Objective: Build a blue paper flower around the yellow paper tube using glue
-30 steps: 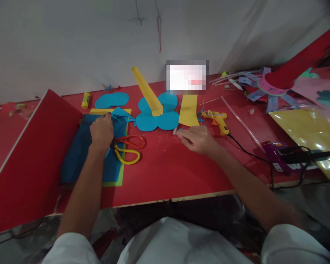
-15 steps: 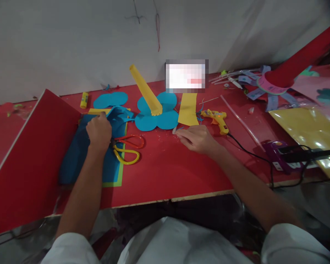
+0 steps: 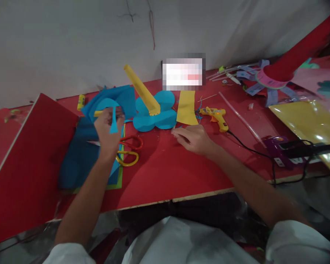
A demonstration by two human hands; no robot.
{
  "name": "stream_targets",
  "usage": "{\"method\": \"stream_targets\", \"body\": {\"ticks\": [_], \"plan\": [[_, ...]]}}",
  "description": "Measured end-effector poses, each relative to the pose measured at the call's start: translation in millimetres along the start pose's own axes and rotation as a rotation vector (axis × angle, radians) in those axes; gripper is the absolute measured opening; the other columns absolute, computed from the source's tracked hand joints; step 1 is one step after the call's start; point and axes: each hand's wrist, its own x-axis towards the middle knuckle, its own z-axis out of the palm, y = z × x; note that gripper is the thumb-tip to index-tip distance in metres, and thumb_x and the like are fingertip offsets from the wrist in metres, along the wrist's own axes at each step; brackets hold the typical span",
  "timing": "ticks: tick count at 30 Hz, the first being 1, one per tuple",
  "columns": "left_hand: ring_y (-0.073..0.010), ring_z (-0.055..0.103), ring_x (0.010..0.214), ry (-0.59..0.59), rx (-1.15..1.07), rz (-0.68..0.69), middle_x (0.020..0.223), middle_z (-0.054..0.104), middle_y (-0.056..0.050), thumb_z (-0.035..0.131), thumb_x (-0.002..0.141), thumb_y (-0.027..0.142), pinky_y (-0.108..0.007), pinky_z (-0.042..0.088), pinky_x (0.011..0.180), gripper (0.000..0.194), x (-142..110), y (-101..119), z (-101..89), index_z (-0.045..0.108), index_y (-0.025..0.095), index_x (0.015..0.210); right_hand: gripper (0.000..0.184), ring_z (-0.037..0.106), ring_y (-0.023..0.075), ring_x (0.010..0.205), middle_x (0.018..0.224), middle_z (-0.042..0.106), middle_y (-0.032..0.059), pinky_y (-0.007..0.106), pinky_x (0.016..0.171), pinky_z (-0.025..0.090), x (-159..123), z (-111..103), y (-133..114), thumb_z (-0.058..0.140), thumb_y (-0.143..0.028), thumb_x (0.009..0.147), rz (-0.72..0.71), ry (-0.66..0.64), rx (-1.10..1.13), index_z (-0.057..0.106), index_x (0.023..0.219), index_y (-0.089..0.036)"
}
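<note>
My left hand is closed on a cut blue paper sheet, held up off the pile with a narrow strip hanging over the fingers. Under that arm are stacked blue sheets and scissors with one red and one yellow handle. My right hand rests near the table's middle, fingers pinched at a small pale bit too tiny to name. Just beyond it lie a blue paper flower bearing a yellow paper cone, and a yellow paper piece.
A yellow glue gun lies right of the yellow piece, its cord running to a purple power strip. A red board stands tilted at left. A glue stick and a blurred-out screen are at the back.
My left hand has lifted the crumpled blue paper up and to the right, uncovering the scissors' blades. My right hand has stayed almost in place.
</note>
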Motion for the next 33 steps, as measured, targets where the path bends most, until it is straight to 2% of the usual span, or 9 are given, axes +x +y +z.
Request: {"method": "stream_targets", "body": {"ticks": [1,3,6,8,12,16,23,29,33], "plan": [[-0.0101,0.052,0.063,0.037,-0.124,-0.024,0.080,0.063,0.002,0.071,0.085,0.024,-0.026,0.043,0.062,0.014,-4.7,0.1,10.3,0.065,0.019,0.096,0.031,0.062,0.0121,0.057,0.066,0.070,-0.0005,0.026,0.062,0.041,1.0,0.2,-2.9,0.047,-0.034,0.110,0.050,0.007,0.038,0.075,0.102,-0.022],[-0.0081,0.048,0.052,-0.051,-0.312,-0.122,0.072,0.062,0.004,0.074,0.077,0.023,-0.024,0.039,0.052,0.016,-15.7,3.7,30.4,0.064,0.021,0.090,0.030,0.063,0.0118,0.059,0.072,0.073,-0.0002,0.025,0.063,0.044,4.0,0.0,-8.8,0.050,-0.041,0.109,0.165,0.039,0.150,0.073,0.107,-0.022],[-0.0077,0.052,0.050,-0.201,-0.368,-0.204,0.073,0.066,0.003,0.076,0.077,0.027,-0.023,0.042,0.049,0.018,-33.6,16.0,52.3,0.064,0.022,0.088,0.035,0.065,0.0119,0.061,0.078,0.074,-0.0002,0.023,0.063,0.048,9.7,-0.6,-16.2,0.060,-0.052,0.104,0.319,0.054,0.371,0.068,0.118,-0.021],[-0.0083,0.054,0.050,-0.307,-0.366,-0.217,0.071,0.066,0.003,0.078,0.078,0.029,-0.023,0.044,0.049,0.019,-43.6,24.8,59.8,0.064,0.021,0.088,0.037,0.063,0.0122,0.061,0.076,0.073,-0.0001,0.023,0.060,0.047,12.9,-0.2,-19.2,0.064,-0.056,0.100,0.360,0.029,0.455,0.068,0.110,-0.020],[-0.0098,0.054,0.048,-0.422,-0.352,-0.162,0.062,0.061,0.002,0.073,0.090,0.044,-0.025,0.043,0.049,0.029,-55.6,34.2,64.2,0.061,0.020,0.079,0.042,0.056,0.0115,0.057,0.064,0.064,-0.0006,0.025,0.059,0.041,15.2,3.1,-21.5,0.059,-0.050,0.103,0.326,-0.030,0.467,0.058,0.073,-0.020],[-0.0102,0.045,0.048,-0.422,-0.308,-0.135,0.054,0.051,0.002,0.071,0.091,0.063,-0.027,0.035,0.048,0.050,-60.2,32.9,63.5,0.055,0.021,0.068,0.038,0.053,0.0117,0.059,0.064,0.060,-0.0013,0.026,0.060,0.040,13.6,5.8,-21.8,0.057,-0.040,0.103,0.353,-0.075,0.513,0.054,0.071,-0.020],[-0.0131,0.050,0.058,-0.474,-0.324,-0.075,0.072,0.060,-0.001,0.064,0.087,0.081,-0.028,0.040,0.054,0.060,-64.5,28.8,62.5,0.065,0.022,0.093,0.042,0.042,0.0104,0.055,0.059,0.048,-0.0044,0.026,0.055,0.034,12.1,7.0,-21.5,0.058,-0.046,0.102,0.385,-0.060,0.588,0.046,0.069,-0.022],[-0.0120,0.048,0.057,-0.505,-0.241,-0.105,0.067,0.053,0.003,0.045,0.107,0.054,-0.027,0.043,0.061,0.038,-65.7,30.8,66.5,0.062,0.021,0.100,0.044,0.046,0.0106,0.054,0.059,0.052,-0.0041,0.026,0.056,0.035,13.5,6.8,-22.6,0.058,-0.049,0.102,0.476,-0.065,0.634,0.044,0.069,-0.023],[-0.0128,0.053,0.070,-0.588,-0.208,-0.022,0.086,0.060,0.000,0.057,0.091,0.030,-0.027,0.045,0.067,0.015,-65.1,30.7,65.0,0.057,0.020,0.103,0.040,0.044,0.0111,0.055,0.059,0.048,-0.0048,0.027,0.058,0.033,14.0,6.3,-21.4,0.054,-0.045,0.102,0.474,-0.078,0.630,0.041,0.072,-0.024]]}}
